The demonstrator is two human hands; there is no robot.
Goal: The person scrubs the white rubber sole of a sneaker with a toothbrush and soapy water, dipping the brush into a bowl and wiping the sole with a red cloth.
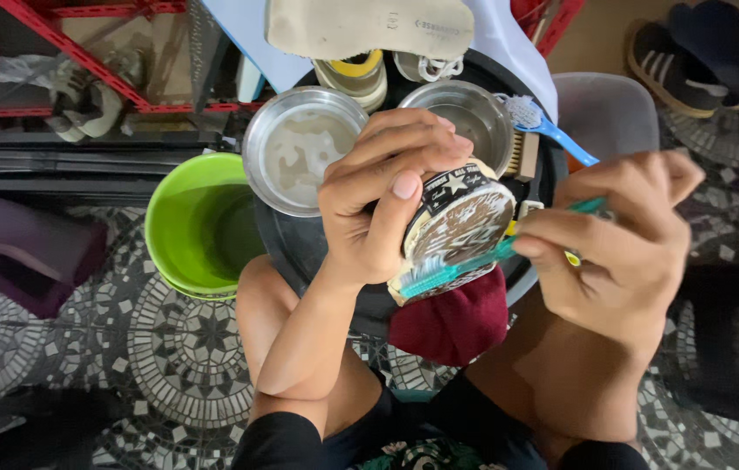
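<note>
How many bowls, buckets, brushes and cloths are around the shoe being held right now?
Steel bowls: 2, left bowl and right bowl
Green bucket: 1
Brushes: 2, teal toothbrush in the right hand, and blue brush
Maroon cloth: 1
Total: 6
The left hand holds the shoe.

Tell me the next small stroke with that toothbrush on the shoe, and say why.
Probably a short stroke along the sole's lower edge. The right hand holds the teal toothbrush with its bristles already against the rim of the shoe, which the left hand grips sole up. The sole looks grimy, and the steel bowl of cloudy water is close for a rinse afterwards.
</note>
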